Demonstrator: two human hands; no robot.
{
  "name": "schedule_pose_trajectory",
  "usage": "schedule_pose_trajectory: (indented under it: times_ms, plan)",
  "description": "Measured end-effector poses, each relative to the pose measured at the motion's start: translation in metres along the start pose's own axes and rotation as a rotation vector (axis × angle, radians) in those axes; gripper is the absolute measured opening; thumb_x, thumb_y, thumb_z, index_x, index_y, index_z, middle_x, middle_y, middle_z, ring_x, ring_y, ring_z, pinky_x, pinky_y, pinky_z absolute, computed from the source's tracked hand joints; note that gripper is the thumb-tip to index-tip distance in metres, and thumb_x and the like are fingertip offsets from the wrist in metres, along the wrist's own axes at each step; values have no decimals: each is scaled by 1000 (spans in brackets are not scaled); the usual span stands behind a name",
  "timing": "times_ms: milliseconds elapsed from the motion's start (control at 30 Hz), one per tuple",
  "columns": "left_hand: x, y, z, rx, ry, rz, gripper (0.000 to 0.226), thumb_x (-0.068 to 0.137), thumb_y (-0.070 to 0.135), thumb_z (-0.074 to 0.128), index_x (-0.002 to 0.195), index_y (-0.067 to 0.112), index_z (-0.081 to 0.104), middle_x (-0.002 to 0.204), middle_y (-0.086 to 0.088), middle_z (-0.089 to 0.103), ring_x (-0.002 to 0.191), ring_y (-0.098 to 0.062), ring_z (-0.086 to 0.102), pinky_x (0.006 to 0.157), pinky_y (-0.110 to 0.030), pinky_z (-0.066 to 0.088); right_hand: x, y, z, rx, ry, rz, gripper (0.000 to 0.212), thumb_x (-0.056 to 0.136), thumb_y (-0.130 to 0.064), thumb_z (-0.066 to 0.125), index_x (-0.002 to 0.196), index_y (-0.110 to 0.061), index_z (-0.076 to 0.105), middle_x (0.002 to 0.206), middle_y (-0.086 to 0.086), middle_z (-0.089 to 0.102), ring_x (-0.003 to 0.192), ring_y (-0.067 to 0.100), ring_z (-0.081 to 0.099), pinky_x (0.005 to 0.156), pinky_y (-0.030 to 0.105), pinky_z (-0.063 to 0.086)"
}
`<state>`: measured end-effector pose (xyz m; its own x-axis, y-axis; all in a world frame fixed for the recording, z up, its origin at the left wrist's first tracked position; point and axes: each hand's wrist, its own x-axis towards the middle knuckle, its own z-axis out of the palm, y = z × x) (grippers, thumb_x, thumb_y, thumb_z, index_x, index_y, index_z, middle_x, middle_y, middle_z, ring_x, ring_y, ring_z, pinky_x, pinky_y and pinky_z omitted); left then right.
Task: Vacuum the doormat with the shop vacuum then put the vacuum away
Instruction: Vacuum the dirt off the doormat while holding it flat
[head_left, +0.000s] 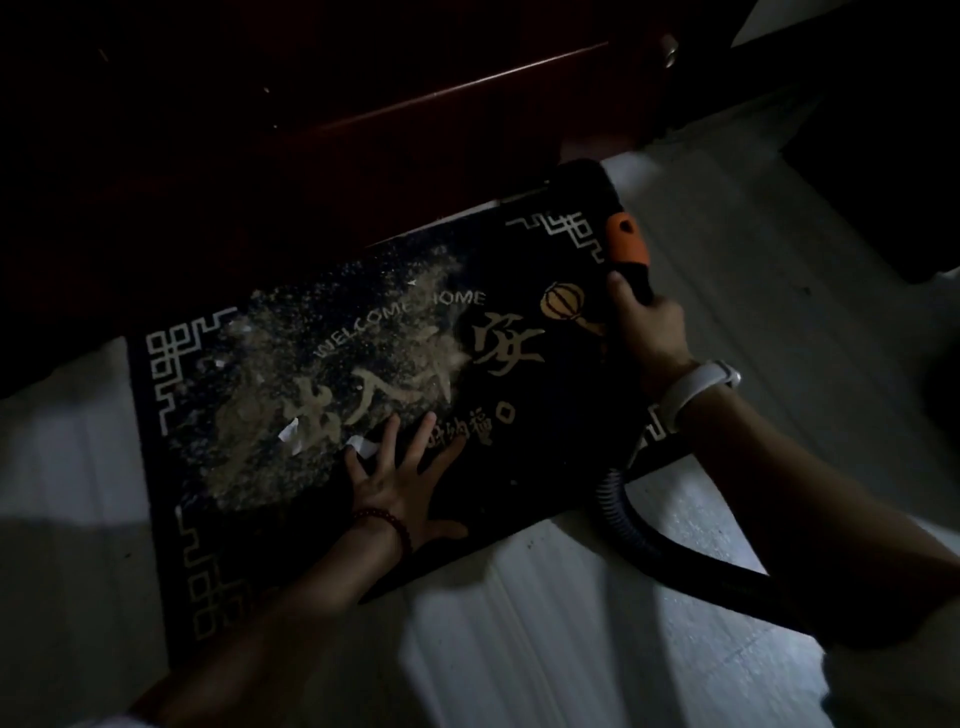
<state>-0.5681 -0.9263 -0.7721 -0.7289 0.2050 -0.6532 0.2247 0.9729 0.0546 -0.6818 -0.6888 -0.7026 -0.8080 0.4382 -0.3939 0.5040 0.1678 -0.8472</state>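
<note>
A dark doormat (524, 270) with gold lettering and corner patterns lies on the floor in front of a door. Sandy dirt (291, 395) and small white paper scraps cover its left half; the right half looks dark and clean. My left hand (400, 475) presses flat on the mat's near edge with fingers spread. My right hand (649, 327) grips the black vacuum nozzle handle with an orange collar (626, 239), its tip at the mat's far right corner. A ribbed black hose (631, 525) runs from the handle down to the lower right.
A dark red-brown door (363, 130) stands behind the mat, with a metal knob (671, 52) at the top right. Pale floor tiles (545, 623) surround the mat. A dark object (893, 171) sits at the right edge. The vacuum's body is out of view.
</note>
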Motion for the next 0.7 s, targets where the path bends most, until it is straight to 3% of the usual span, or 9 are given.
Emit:
schedule_pose_trajectory:
  times_ms: [67, 233, 367, 500, 633, 700]
  plan:
    - [0, 0, 0, 8, 11, 0, 98, 72, 72, 51, 141, 47, -14, 152, 8, -29, 141, -30, -23, 106, -66, 8, 1, 1, 9, 31, -20, 29, 29, 90, -35, 56, 97, -6, 59, 63, 1, 55, 42, 11, 54, 43, 24, 44]
    - [1, 0, 0, -13, 15, -6, 98, 70, 73, 53, 141, 48, -11, 152, 8, -28, 141, -31, -23, 106, -67, 7, -39, 10, 33, -12, -341, 6, 19, 92, -28, 55, 82, -13, 53, 58, 5, 53, 29, 7, 47, 33, 17, 39]
    - [1, -1, 2, -10, 24, -1, 98, 71, 73, 52, 141, 49, -13, 152, 9, -28, 141, -30, -23, 106, -67, 6, -13, -7, 8, -71, -142, -46, 30, 91, -33, 55, 102, -6, 57, 61, 1, 53, 36, 6, 50, 35, 14, 38]
    - [1, -1, 4, -3, 37, 11, 99, 73, 73, 50, 140, 47, -17, 152, 8, -28, 141, -31, -23, 105, -68, 6, 11, -4, 9, -144, -9, -64, 40, 90, -36, 56, 107, 0, 61, 84, 8, 61, 73, 20, 59, 64, 30, 46]
    - [1, 0, 2, -15, 20, -5, 99, 71, 73, 52, 140, 49, -15, 152, 8, -28, 140, -30, -24, 106, -67, 5, -28, 12, 35, -178, -316, -81, 20, 90, -34, 56, 90, -14, 54, 68, 5, 60, 47, 12, 54, 48, 25, 45]
    - [1, 0, 0, -20, 24, -10, 99, 70, 73, 53, 140, 50, -13, 153, 9, -27, 140, -30, -24, 106, -67, 5, -42, 15, 35, -203, -450, -91, 19, 90, -33, 57, 81, -17, 53, 59, 1, 57, 38, 10, 52, 41, 23, 43]
